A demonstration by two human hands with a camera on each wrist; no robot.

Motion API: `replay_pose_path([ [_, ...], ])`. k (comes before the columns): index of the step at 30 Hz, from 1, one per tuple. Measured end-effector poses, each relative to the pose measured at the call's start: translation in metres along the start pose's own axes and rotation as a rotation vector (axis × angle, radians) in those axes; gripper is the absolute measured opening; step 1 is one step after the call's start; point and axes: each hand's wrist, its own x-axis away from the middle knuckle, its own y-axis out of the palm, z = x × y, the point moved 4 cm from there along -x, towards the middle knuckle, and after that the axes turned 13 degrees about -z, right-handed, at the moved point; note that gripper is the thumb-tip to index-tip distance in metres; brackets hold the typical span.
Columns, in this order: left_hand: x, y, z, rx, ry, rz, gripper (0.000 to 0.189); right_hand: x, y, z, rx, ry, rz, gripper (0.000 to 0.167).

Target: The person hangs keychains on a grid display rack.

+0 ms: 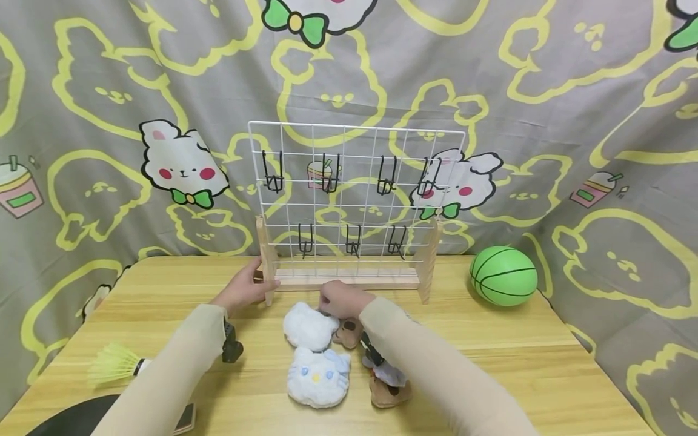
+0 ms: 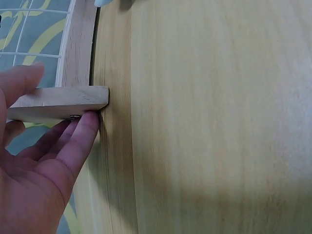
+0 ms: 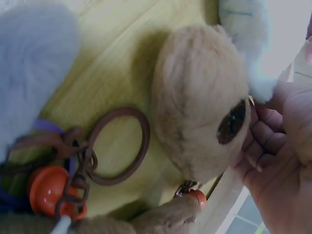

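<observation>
My left hand (image 1: 248, 289) grips the left wooden leg (image 2: 63, 100) of a white wire grid rack (image 1: 354, 209), thumb on one side and fingers on the other. My right hand (image 1: 342, 300) is among several plush keychains in front of the rack, its fingers curled beside a white plush toy (image 1: 308, 327) and a brown plush toy (image 3: 200, 102); I cannot tell what they pinch. Nearer me lies a white cat-faced plush (image 1: 318, 378) with a blue bow. Another brown plush (image 1: 388, 393) lies partly behind my right sleeve. A brown ring (image 3: 119, 146) and an orange bell (image 3: 48, 187) show up close.
Black hooks (image 1: 353, 239) hang on the grid in two rows. A green ball (image 1: 503, 275) stands at the right. To the left are a yellow shuttlecock (image 1: 114, 365) and a black rounded object (image 1: 76, 418). A patterned curtain (image 1: 218, 72) hangs behind the wooden table (image 1: 523, 363).
</observation>
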Motion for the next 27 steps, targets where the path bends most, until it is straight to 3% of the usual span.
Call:
replay_pose_path([
  [7, 0.001, 0.0, -0.001, 0.008, 0.0, -0.005, 0.08, 0.005, -0.007, 0.001, -0.066, -0.071, 0.072, 0.011],
  [19, -0.001, 0.002, 0.003, 0.006, 0.005, -0.007, 0.08, 0.011, -0.014, 0.002, -0.298, -0.081, 0.106, 0.016],
  [27, 0.001, 0.003, 0.005, -0.008, 0.005, -0.002, 0.08, 0.011, -0.006, 0.007, -0.662, -0.056, 0.048, 0.018],
])
